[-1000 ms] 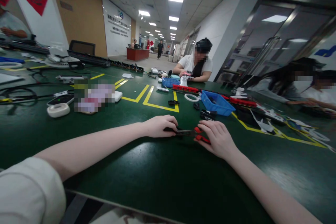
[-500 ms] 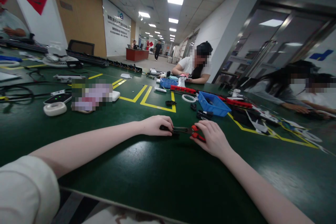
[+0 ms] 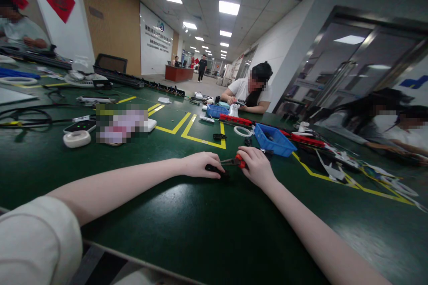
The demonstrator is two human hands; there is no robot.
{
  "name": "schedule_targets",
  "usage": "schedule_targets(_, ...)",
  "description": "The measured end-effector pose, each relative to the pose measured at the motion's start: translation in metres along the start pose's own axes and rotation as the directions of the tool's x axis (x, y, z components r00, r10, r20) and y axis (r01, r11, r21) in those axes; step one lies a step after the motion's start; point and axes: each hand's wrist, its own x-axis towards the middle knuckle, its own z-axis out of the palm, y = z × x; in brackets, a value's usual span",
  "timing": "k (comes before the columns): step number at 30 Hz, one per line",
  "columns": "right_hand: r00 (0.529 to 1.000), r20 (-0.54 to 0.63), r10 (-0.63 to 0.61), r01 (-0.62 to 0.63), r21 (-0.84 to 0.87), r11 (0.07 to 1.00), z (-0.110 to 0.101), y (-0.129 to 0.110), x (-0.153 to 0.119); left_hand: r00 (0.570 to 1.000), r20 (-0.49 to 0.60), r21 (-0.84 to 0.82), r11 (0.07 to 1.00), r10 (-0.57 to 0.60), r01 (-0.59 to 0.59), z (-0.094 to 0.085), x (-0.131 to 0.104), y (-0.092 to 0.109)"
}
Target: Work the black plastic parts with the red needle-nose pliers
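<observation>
My right hand (image 3: 257, 167) is closed round the red handles of a pair of pliers (image 3: 230, 161), whose metal jaws point left. My left hand (image 3: 202, 164) grips a small black part (image 3: 215, 168) low over the green table (image 3: 167, 231). The plier tips meet or nearly meet the black part; my fingers partly cover the contact. Beyond my hands lies another small black piece (image 3: 219, 136), inside a yellow-taped outline. A blue bin (image 3: 274, 140) with dark pieces in it stands just past my right hand.
Left of my hands are a blurred-out phone (image 3: 122, 125), a white rounded device (image 3: 76, 139) and black cables (image 3: 26, 116). A white ring (image 3: 243, 131) and red strips (image 3: 236, 120) lie farther back. Across the table sits a co-worker (image 3: 252, 89); others are at both sides.
My right hand has shifted left and closed further round the plier handles, toward my left hand. The left hand still holds the black part. The camera view has tilted slightly.
</observation>
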Motion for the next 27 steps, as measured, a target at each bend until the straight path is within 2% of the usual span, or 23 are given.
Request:
schedule_targets(3, 0.999, -0.01, 0.031, -0.031, 0.023, 0.999, 0.017, 0.0, 0.016, 1.0, 0.008, 0.008, 1.0, 0.004, -0.004, 0.0, 0.0, 0.001)
schedule_targets(6, 0.997, -0.033, 0.063, -0.062, 0.039, 0.997, 0.024, 0.0, 0.019, 1.0, 0.006, -0.021, 1.0, -0.006, 0.006, 0.001, 0.001, -0.001)
schedule_targets(10, 0.996, -0.048, 0.079, -0.076, 0.056, 0.996, 0.021, 0.002, 0.013, 1.0, -0.001, -0.086, 0.996, -0.031, 0.031, 0.001, 0.002, -0.007)
schedule_targets(16, 1.0, 0.009, -0.022, 0.022, 0.053, 0.998, 0.02, -0.001, 0.019, 0.995, -0.012, -0.178, 0.98, -0.096, 0.092, 0.001, 0.001, -0.021)
schedule_targets(27, 0.995, 0.06, -0.082, 0.08, 0.035, 0.996, 0.02, -0.002, 0.02, 0.992, -0.047, -0.272, 0.957, -0.121, 0.104, 0.003, 0.005, -0.032)
